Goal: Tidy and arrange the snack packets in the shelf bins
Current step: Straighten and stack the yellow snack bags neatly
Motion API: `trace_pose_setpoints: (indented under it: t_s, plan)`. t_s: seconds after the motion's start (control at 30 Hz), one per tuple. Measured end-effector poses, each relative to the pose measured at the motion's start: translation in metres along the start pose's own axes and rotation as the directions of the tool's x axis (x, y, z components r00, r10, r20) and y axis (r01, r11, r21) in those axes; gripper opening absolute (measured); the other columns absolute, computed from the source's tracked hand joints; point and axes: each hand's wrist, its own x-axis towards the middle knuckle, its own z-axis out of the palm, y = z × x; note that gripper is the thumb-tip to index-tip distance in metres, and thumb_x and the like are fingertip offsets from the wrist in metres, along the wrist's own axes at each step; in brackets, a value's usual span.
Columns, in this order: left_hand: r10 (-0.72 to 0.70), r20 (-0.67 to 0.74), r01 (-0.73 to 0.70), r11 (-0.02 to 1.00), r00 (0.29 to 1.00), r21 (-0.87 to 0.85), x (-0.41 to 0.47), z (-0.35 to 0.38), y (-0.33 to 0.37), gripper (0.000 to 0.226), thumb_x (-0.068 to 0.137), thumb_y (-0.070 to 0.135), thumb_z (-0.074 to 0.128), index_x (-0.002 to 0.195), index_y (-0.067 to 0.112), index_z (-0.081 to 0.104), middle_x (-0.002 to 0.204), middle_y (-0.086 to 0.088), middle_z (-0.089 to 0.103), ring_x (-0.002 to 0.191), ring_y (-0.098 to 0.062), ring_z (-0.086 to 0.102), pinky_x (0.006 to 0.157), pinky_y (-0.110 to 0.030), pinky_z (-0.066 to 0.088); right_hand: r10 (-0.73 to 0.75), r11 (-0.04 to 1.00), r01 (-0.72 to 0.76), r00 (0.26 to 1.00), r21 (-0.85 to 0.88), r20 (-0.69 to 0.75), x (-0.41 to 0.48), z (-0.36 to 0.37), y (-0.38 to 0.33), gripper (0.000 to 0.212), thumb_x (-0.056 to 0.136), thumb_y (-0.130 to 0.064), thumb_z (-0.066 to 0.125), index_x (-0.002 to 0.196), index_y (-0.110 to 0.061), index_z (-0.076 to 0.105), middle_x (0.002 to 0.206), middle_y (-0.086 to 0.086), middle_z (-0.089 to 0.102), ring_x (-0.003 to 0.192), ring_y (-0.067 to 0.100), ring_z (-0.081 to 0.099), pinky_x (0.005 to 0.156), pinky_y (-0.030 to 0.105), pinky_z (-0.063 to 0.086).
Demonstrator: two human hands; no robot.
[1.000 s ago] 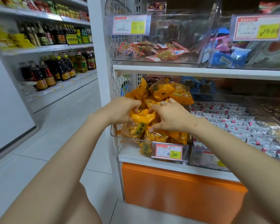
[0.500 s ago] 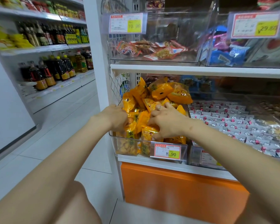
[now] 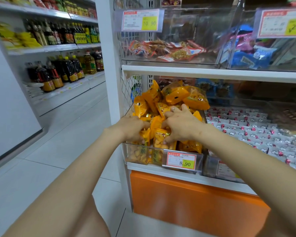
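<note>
As both hands [image 3: 158, 127] press packets [image 3: 161, 137], fingers curled

Orange snack packets [image 3: 162, 108]: glossy orange-yellow pouches with clear windows showing pale puffed pieces, heaped loosely, many tilted or on edge. Pile fills clear plastic bin [image 3: 140, 156] at left end of lower shelf, rising above bin rim toward back. Front packets [image 3: 161, 139] stand upright against bin's front wall, printed faces outward.
</note>
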Motion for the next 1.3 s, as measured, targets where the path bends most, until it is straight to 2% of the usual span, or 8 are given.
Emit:
trace_pose_setpoints:
  t_s: [0.2,0.57,0.67,0.83,0.93,1.07,1.2,1.3]
  plan:
    - [-0.029,-0.010,0.025,0.970,1.000,-0.243,-0.005,0.004,0.002,0.042,0.082,0.046,0.065,0.111,0.019,0.052,0.085,0.005,0.044,0.089,-0.020,0.047,0.070,-0.027,0.031,0.034,0.996,-0.030,0.998,0.086,-0.047,0.003,-0.001,0.015,0.056,0.081,-0.061,0.056,0.125,-0.028,0.057,0.129,0.000,0.050,0.129,0.024,0.032,0.103,0.045,0.024]
    - [-0.087,-0.060,0.061,0.935,0.994,-0.349,0.001,0.013,0.006,0.048,0.082,0.036,0.068,0.122,0.016,0.051,0.109,-0.004,0.058,0.109,-0.024,0.053,0.080,-0.028,0.040,-0.033,0.996,0.038,0.998,-0.084,0.059,0.007,0.009,-0.002,0.074,0.074,-0.074,0.052,0.126,-0.021,0.058,0.137,0.006,0.041,0.134,0.030,0.026,0.108,0.051,0.016]
    - [-0.111,-0.107,0.035,0.838,0.988,-0.545,0.000,0.014,0.004,0.059,0.078,0.027,0.075,0.129,0.014,0.048,0.125,-0.006,0.057,0.117,-0.020,0.053,0.096,-0.031,0.044,-0.009,0.996,0.006,0.999,0.086,0.037,0.006,0.004,0.006,0.069,0.068,-0.070,0.064,0.116,-0.021,0.060,0.126,0.000,0.048,0.126,0.024,0.034,0.103,0.043,0.022]
    - [-0.100,-0.132,-0.054,0.557,0.986,-0.829,-0.002,0.008,0.002,0.059,0.075,0.016,0.076,0.126,0.011,0.048,0.117,-0.006,0.059,0.110,-0.014,0.055,0.090,-0.019,0.045,0.027,0.895,-0.007,0.999,0.447,-0.040,-0.005,-0.007,0.030,0.062,0.065,-0.053,0.077,0.113,-0.023,0.052,0.106,-0.003,0.049,0.101,0.016,0.041,0.084,0.031,0.031]
    - [-0.064,-0.067,-0.036,0.405,0.996,-0.913,-0.006,0.004,0.002,0.056,0.077,0.015,0.073,0.126,0.013,0.045,0.113,-0.005,0.060,0.099,-0.011,0.059,0.080,-0.015,0.050,0.049,0.704,0.015,0.996,0.710,-0.069,-0.013,-0.008,0.043,0.047,0.067,-0.041,0.081,0.101,-0.032,0.048,0.104,-0.002,0.052,0.097,0.015,0.048,0.079,0.028,0.042]
    - [-0.015,-0.047,-0.035,0.449,0.999,-0.893,-0.008,0.003,0.005,0.050,0.077,0.023,0.076,0.118,0.018,0.047,0.104,0.006,0.059,0.093,-0.005,0.059,0.075,-0.012,0.049,0.070,0.468,0.082,0.989,0.880,-0.130,-0.021,-0.007,0.050,0.040,0.074,-0.024,0.078,0.102,-0.025,0.049,0.099,-0.011,0.058,0.089,0.001,0.056,0.070,0.009,0.045]
    - [-0.130,-0.069,-0.020,0.346,0.989,-0.938,-0.008,0.005,-0.001,0.056,0.066,0.026,0.084,0.112,0.021,0.053,0.106,-0.001,0.062,0.099,-0.016,0.061,0.085,-0.026,0.052,0.099,0.551,0.089,0.980,0.830,-0.171,-0.020,-0.001,0.052,0.053,0.073,-0.029,0.078,0.114,-0.018,0.047,0.108,-0.006,0.059,0.097,0.008,0.057,0.076,0.013,0.047]
    - [-0.212,-0.074,-0.029,0.205,0.975,-0.978,-0.010,0.004,-0.010,0.066,0.055,0.030,0.088,0.110,0.023,0.054,0.108,-0.001,0.065,0.101,-0.017,0.063,0.081,-0.026,0.054,0.088,0.638,0.046,0.987,0.769,-0.131,-0.019,0.002,0.053,0.067,0.071,-0.032,0.079,0.125,-0.016,0.042,0.122,0.001,0.055,0.110,0.016,0.053,0.091,0.029,0.047]
